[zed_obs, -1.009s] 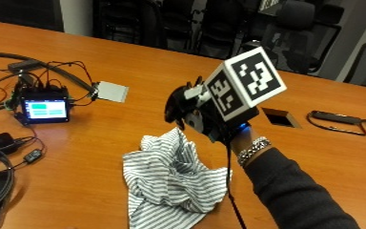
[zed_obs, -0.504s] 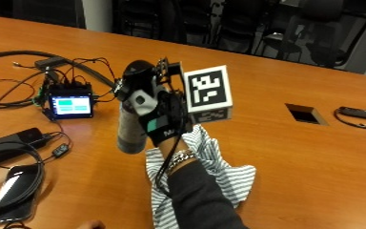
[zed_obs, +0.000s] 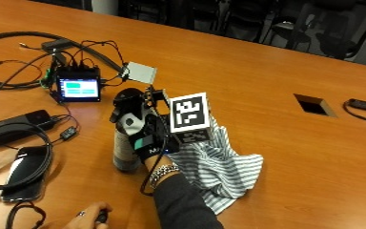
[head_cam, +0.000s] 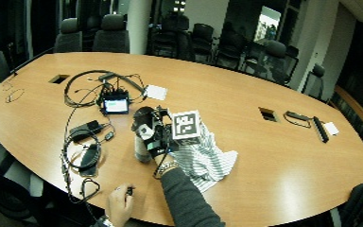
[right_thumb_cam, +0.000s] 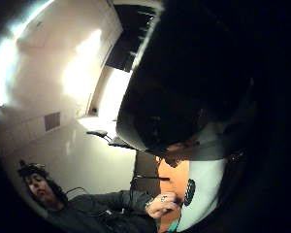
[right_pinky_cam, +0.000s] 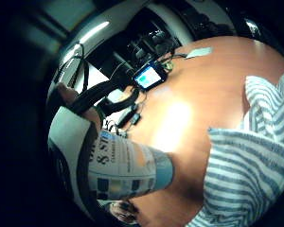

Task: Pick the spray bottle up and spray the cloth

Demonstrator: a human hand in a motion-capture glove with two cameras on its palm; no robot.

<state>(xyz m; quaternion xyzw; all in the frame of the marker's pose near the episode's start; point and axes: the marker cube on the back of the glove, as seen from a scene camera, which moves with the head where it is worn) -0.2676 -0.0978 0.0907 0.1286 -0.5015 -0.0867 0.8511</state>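
Gloved right hand (zed_obs: 138, 131) grasps the upright spray bottle (zed_obs: 125, 151) on the table (zed_obs: 253, 76), striped cloth (zed_obs: 224, 164) at its 3 o'clock.

spray bottle (zed_obs: 125, 153) upright on table (zed_obs: 253, 81), cloth (zed_obs: 224, 164) just right, screen device (zed_obs: 78, 88) behind

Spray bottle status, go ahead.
Right hand grips spray bottle, standing on the table. Striped cloth crumpled beside it. Nothing between them.
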